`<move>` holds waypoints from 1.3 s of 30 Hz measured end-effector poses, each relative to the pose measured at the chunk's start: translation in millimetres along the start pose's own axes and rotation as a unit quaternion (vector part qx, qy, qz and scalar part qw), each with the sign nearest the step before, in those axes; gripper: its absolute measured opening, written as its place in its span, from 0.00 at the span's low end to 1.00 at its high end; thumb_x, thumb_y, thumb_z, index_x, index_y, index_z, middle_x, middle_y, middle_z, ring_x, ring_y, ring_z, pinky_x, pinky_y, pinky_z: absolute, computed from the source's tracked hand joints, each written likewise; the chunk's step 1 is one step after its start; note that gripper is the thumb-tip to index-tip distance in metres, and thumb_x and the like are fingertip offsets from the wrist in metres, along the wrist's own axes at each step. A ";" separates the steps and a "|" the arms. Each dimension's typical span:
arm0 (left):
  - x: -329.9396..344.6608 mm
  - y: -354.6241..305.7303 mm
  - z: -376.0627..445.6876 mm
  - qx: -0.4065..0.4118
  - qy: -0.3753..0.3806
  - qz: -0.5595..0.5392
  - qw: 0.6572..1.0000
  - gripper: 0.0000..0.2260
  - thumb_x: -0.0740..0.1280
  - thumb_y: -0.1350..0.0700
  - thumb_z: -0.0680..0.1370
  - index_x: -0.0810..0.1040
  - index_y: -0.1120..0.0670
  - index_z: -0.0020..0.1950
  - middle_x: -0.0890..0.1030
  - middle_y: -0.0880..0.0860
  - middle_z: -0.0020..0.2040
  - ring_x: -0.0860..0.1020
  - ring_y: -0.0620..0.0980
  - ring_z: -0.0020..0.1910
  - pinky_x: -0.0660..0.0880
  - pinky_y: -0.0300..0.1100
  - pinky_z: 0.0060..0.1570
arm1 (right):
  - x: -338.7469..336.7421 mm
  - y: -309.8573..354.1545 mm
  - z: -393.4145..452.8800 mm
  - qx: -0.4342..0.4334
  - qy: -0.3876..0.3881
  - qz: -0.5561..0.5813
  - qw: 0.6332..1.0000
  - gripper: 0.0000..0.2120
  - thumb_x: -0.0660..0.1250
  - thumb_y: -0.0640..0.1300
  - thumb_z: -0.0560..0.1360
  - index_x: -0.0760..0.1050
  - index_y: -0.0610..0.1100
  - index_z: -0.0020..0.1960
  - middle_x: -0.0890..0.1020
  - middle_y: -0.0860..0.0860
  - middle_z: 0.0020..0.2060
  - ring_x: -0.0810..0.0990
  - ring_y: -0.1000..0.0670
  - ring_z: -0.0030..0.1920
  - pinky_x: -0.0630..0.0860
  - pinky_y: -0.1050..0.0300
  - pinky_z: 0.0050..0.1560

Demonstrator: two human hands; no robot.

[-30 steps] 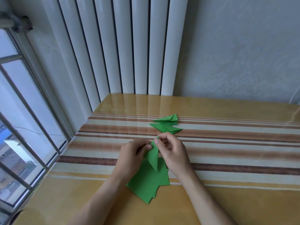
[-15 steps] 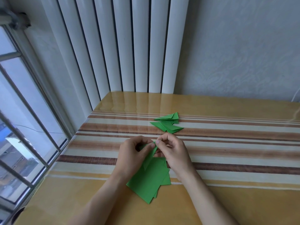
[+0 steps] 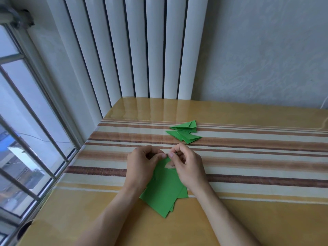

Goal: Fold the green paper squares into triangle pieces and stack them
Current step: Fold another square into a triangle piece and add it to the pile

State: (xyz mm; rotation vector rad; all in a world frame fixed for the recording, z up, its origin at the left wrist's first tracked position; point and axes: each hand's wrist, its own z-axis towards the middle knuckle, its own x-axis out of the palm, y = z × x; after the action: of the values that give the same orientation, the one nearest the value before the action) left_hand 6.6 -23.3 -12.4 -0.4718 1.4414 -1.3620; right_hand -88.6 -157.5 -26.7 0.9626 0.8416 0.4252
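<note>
Tabletop (image 3: 248, 219) with a glossy striped cover carries everything; behind it stand a white radiator (image 3: 134, 50) and, to the left, a barred window (image 3: 26, 139), neither in the way. Nearest the person lies a loose pile of flat green squares (image 3: 165, 194), kept close, I judge, so the next sheet is within reach. Beyond the hands, well apart, folded triangles (image 3: 184, 133) lie overlapped in a rough stack, clear of the work. Left hand (image 3: 142, 166) and right hand (image 3: 188, 166) meet above the pile, each grip curled tight, thumb and forefinger pinching one small piece (image 3: 164, 161) mid-fold, mostly hidden by fingers.
</note>
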 end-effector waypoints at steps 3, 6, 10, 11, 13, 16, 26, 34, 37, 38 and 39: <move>1.5 1.9 1.0 0.006 0.005 0.009 1.000 0.06 0.77 0.57 0.76 0.87 0.49 0.40 0.86 0.43 0.36 0.83 0.50 0.39 0.81 0.53 0.43 | 1.5 -2.9 0.8 0.003 -0.001 0.006 1.000 0.06 0.69 0.43 0.82 0.78 0.49 0.46 0.82 0.53 0.37 0.85 0.50 0.41 0.82 0.47 0.42; 1.0 0.3 0.0 0.019 0.013 0.011 1.000 0.06 0.77 0.57 0.76 0.87 0.48 0.39 0.85 0.44 0.35 0.82 0.50 0.38 0.80 0.52 0.41 | -0.6 -6.4 2.6 0.013 0.021 0.023 0.999 0.04 0.70 0.46 0.81 0.79 0.51 0.47 0.82 0.54 0.40 0.84 0.49 0.43 0.82 0.42 0.45; -0.4 -0.8 -0.2 0.026 0.016 0.021 0.999 0.06 0.77 0.56 0.76 0.87 0.48 0.40 0.85 0.43 0.35 0.81 0.44 0.37 0.76 0.40 0.37 | -0.4 -6.2 2.2 0.006 0.031 0.005 0.999 0.03 0.70 0.46 0.81 0.80 0.50 0.48 0.83 0.55 0.42 0.84 0.51 0.45 0.82 0.47 0.45; -0.4 -0.3 0.2 0.028 0.014 0.027 0.999 0.06 0.76 0.57 0.77 0.87 0.48 0.41 0.85 0.42 0.35 0.81 0.40 0.37 0.75 0.35 0.36 | -0.2 -5.9 2.4 0.001 0.028 -0.002 1.000 0.03 0.70 0.45 0.81 0.80 0.49 0.48 0.83 0.55 0.41 0.83 0.53 0.44 0.81 0.50 0.44; -0.5 -0.7 0.5 0.026 0.015 0.040 0.999 0.04 0.74 0.59 0.79 0.87 0.51 0.45 0.85 0.42 0.39 0.80 0.34 0.40 0.72 0.27 0.38 | -0.6 -4.5 2.4 -0.004 0.020 -0.013 1.000 0.04 0.70 0.44 0.81 0.80 0.47 0.48 0.82 0.55 0.41 0.80 0.57 0.42 0.76 0.62 0.41; 0.2 -1.4 0.3 0.037 0.006 0.065 0.997 0.03 0.73 0.59 0.79 0.86 0.53 0.48 0.85 0.42 0.40 0.79 0.30 0.41 0.71 0.24 0.38 | 0.1 -3.6 1.6 0.000 0.006 -0.022 1.000 0.04 0.71 0.44 0.81 0.80 0.46 0.48 0.82 0.56 0.40 0.78 0.59 0.40 0.69 0.70 0.38; -3.1 -4.6 0.3 0.055 0.027 0.065 0.996 0.06 0.72 0.61 0.79 0.87 0.53 0.46 0.86 0.43 0.39 0.81 0.38 0.40 0.73 0.29 0.37 | 3.6 -5.0 0.9 -0.040 -0.002 -0.029 0.999 0.05 0.73 0.43 0.79 0.80 0.45 0.45 0.83 0.55 0.40 0.81 0.55 0.43 0.76 0.60 0.41; -2.0 -3.6 0.7 0.026 -0.003 0.062 0.998 0.05 0.74 0.60 0.79 0.86 0.53 0.43 0.84 0.44 0.36 0.80 0.41 0.39 0.73 0.30 0.34 | 2.3 -4.0 1.1 -0.007 0.002 -0.005 1.000 0.04 0.72 0.45 0.80 0.81 0.47 0.46 0.83 0.56 0.41 0.82 0.56 0.44 0.77 0.62 0.43; -3.8 -4.8 2.3 0.029 -0.015 0.057 0.998 0.07 0.74 0.61 0.78 0.85 0.51 0.42 0.83 0.43 0.34 0.77 0.40 0.33 0.71 0.31 0.31 | 0.7 -5.8 2.0 0.030 -0.014 0.013 0.999 0.04 0.72 0.45 0.80 0.82 0.47 0.47 0.83 0.56 0.41 0.81 0.57 0.43 0.74 0.66 0.41; -4.4 -5.9 2.4 0.032 -0.019 0.058 0.998 0.08 0.74 0.61 0.78 0.84 0.50 0.41 0.82 0.43 0.33 0.76 0.39 0.31 0.70 0.31 0.30 | 0.4 -6.4 2.5 0.040 -0.016 0.023 0.999 0.04 0.71 0.45 0.81 0.82 0.47 0.47 0.84 0.55 0.41 0.81 0.56 0.43 0.74 0.65 0.42; -4.9 -6.8 2.5 0.035 -0.022 0.059 0.997 0.08 0.74 0.61 0.78 0.84 0.50 0.41 0.82 0.43 0.32 0.75 0.38 0.30 0.69 0.30 0.30 | 0.0 -6.7 2.9 0.045 -0.016 0.027 0.998 0.04 0.71 0.44 0.81 0.82 0.47 0.47 0.84 0.55 0.41 0.81 0.55 0.43 0.74 0.64 0.42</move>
State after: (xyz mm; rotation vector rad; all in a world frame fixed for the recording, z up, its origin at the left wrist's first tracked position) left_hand 8.1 -22.2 -3.9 -0.3639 1.3603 -1.2946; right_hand -86.6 -162.6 -31.5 1.0753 0.8134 0.4195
